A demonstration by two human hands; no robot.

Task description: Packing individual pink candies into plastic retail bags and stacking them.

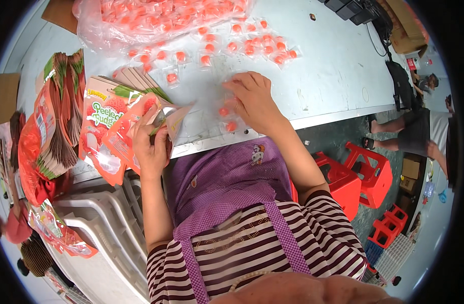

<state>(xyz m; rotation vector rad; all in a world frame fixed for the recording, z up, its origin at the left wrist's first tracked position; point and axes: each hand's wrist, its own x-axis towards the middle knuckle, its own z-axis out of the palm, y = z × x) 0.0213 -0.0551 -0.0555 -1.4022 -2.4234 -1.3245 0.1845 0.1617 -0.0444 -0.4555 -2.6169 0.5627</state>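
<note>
My left hand [152,151] is closed around a pink printed pouch [177,121], whose mouth gapes toward the right. More flat printed pouches [101,114] lie fanned beside and under that hand. Above the table's near part, my right hand [253,99] curls palm down, fingers bent around a small candy in a clear wrapper that they partly hide. Two wrapped red candies [227,118] lie just below this hand, near the table edge. Further wrapped candies [249,49] are scattered beyond both hands.
A large clear bag [140,20] heaped with wrapped candies sits at the far side. Bundled pouches in a red bag [44,126] stand left. Stacked white plastic trays [95,218] are below left, red stools [371,175] right. A person [419,131] stands at far right.
</note>
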